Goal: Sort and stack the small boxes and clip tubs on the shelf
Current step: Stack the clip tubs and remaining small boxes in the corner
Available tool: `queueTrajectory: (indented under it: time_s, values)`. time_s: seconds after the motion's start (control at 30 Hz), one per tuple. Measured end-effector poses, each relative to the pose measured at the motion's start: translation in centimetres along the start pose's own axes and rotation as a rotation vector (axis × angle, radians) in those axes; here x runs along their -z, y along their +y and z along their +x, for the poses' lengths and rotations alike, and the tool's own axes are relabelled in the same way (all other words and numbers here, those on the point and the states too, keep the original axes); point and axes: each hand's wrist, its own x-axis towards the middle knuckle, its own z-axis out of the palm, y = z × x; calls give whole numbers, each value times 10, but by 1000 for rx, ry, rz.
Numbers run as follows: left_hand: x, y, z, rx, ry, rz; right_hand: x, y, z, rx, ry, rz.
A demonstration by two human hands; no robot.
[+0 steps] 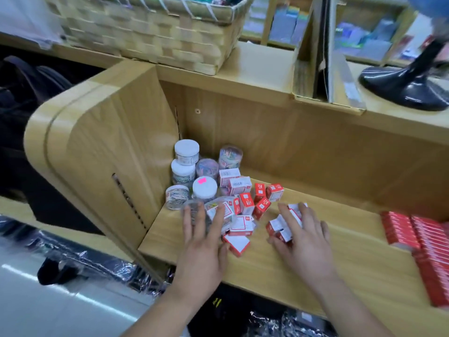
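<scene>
Several small red-and-white boxes (pixel 260 198) lie jumbled on the wooden shelf (pixel 345 259). Round clip tubs (pixel 186 152) with white lids stand in the shelf's left back corner, some clear ones filled with coloured clips (pixel 230 156). My left hand (pixel 202 239) lies flat with straight fingers over a clear tub and clear packets at the pile's left front. One red-and-white box (pixel 237 244) sits beside its thumb. My right hand (pixel 303 237) covers a cluster of small boxes (pixel 279 227), fingers curled around them.
Rows of red boxes (pixel 413 237) are stacked at the shelf's right end. A woven basket (pixel 150 32) sits on the counter above. A black stand base (pixel 403 88) is at the upper right. The shelf's side panel (pixel 104 152) closes off the left.
</scene>
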Motion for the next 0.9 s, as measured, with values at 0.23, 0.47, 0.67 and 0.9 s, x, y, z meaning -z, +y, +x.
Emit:
queueTrajectory:
  time_s: [0.23,0.47,0.67,0.9]
  values:
    - [-27,42,11,-28,-47,-28,8,-20,-25,35,149,331]
    - [-39,65,45,-139,-205,-146,6,-10,-28,38,97,222]
    - [-6,26,33,-135,67,-305,4,12,-13,-30,79,99]
    - [14,-16,68,57,53,-281,20,-20,-2,75,130,193]
